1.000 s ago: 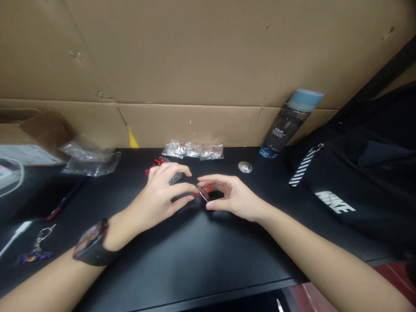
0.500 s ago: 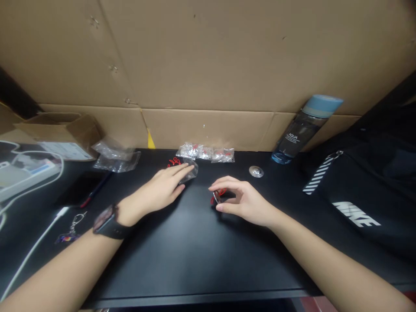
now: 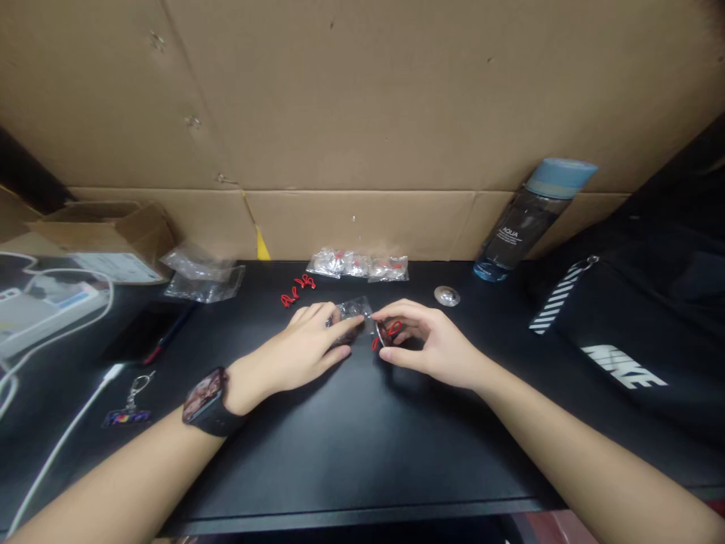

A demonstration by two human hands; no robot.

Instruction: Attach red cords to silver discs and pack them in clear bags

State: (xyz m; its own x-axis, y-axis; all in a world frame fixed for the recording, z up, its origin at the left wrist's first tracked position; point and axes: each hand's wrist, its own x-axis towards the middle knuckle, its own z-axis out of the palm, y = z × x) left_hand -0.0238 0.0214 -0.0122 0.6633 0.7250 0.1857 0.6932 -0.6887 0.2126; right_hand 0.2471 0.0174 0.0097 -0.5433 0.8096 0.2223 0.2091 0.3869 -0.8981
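Between thumb and fingertips, my right hand [image 3: 433, 344] pinches a small round disc [image 3: 381, 333] on edge, with a red cord [image 3: 395, 328] beside it. My left hand [image 3: 306, 344] is closed on a clear plastic bag [image 3: 354, 308], whose upper part shows past the fingers. The two hands are close together, low over the black table. Behind my left hand lie several red cord loops [image 3: 297, 291]. Small clear packets [image 3: 356, 264] with red bits inside sit in a row near the cardboard wall. A silver disc [image 3: 447, 296] lies to the right of them.
A water bottle [image 3: 524, 219] leans at the back right, beside a black bag [image 3: 628, 325]. On the left are a cardboard box [image 3: 113, 234], plastic wrappers [image 3: 204, 273], a phone [image 3: 136, 332], a power strip [image 3: 45, 310], a white cable [image 3: 68, 438] and a keychain [image 3: 128, 417].
My left hand has moved right with the clear bag, close to my right hand, uncovering more red loops. My right hand still holds the disc and has barely moved.
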